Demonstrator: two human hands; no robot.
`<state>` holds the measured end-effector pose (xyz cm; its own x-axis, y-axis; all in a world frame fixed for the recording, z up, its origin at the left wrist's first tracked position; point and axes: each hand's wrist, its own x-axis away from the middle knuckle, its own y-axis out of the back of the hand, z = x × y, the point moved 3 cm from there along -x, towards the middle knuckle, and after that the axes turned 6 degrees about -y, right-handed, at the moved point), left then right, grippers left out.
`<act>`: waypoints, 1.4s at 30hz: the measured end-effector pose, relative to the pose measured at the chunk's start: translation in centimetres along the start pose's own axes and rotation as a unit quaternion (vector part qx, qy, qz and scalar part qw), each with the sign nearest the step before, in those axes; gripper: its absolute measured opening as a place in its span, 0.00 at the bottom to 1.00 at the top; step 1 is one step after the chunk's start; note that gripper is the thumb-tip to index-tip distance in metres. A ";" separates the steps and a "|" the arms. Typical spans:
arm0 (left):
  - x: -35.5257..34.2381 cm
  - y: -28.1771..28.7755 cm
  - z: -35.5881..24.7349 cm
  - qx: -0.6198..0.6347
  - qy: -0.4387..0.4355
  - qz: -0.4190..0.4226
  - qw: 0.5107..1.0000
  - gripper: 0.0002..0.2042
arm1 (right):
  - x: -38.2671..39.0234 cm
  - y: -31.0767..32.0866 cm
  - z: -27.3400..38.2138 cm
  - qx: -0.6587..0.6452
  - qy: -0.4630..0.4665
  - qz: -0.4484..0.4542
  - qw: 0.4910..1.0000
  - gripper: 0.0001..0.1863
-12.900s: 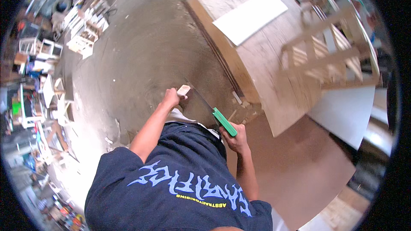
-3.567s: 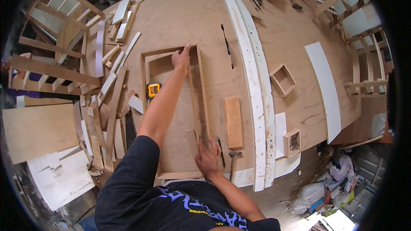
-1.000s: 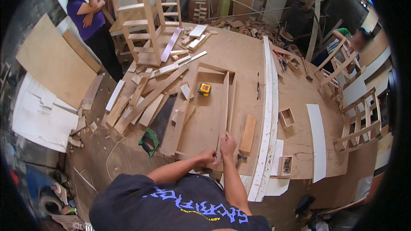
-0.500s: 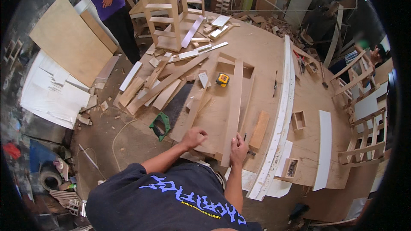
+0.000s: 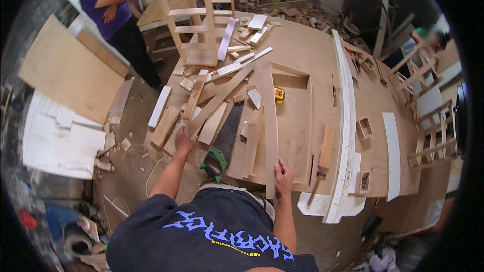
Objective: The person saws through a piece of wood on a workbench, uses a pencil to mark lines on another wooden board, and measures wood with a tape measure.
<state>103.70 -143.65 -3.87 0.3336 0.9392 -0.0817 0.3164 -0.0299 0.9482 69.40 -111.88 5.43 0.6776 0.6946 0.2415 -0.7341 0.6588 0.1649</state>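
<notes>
At the near edge of the worktable (image 5: 297,35), my right hand (image 5: 284,177) grips the near end of a long thin board (image 5: 270,126). This board lies along the left side of a shallow rectangular wooden frame (image 5: 309,126). My left hand (image 5: 185,141) reaches over the offcuts, its fingers closed at the near end of a long wooden strip (image 5: 222,95) slanting across the pile. Between my hands rests a handsaw with a green handle (image 5: 214,163) and a dark blade (image 5: 230,126). A yellow and black tape measure (image 5: 279,95) sits inside the frame.
A long white strip (image 5: 344,121) crosses the table on the right, near a wooden block (image 5: 326,146) and small open boxes (image 5: 364,128). A ladder-like wooden frame (image 5: 194,30) stands at the back. One person (image 5: 108,7) stands back left; another (image 5: 416,45) is at the far right.
My left hand has gone out to the left and closed on the long strip, whose near end has swung right. The board in my right hand has shifted left across the frame.
</notes>
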 end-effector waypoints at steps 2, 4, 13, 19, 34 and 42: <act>-0.8 -0.2 0.7 -0.063 -0.042 0.008 0.997 0.38 | 1.1 -3.2 -0.1 -0.010 -0.011 -0.033 0.999 0.22; -2.0 0.8 -1.2 -0.039 -0.085 0.012 0.996 0.36 | 2.4 -5.3 0.3 0.010 -0.028 -0.073 0.997 0.22; -2.4 2.9 -3.4 0.167 -0.040 0.122 0.978 0.34 | 6.2 -12.0 2.6 0.087 -0.041 -0.174 0.980 0.22; 2.1 6.7 -5.7 0.283 -0.158 0.080 0.943 0.28 | 8.4 -14.1 7.1 0.199 -0.020 -0.232 0.952 0.21; 14.9 9.0 -20.0 0.542 -0.243 0.250 0.765 0.16 | 12.5 -11.3 3.9 -0.145 0.109 -0.326 0.928 0.28; 23.8 5.8 -26.8 0.553 -0.336 0.327 0.689 0.34 | 15.7 -3.5 1.3 -0.109 0.067 -0.443 0.887 0.26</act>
<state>89.67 -112.32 7.89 0.9437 0.2426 -0.2247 0.2630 -0.9626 0.0655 82.59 -103.64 9.86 0.9944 -0.1050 -0.0100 0.1053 0.9936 0.0410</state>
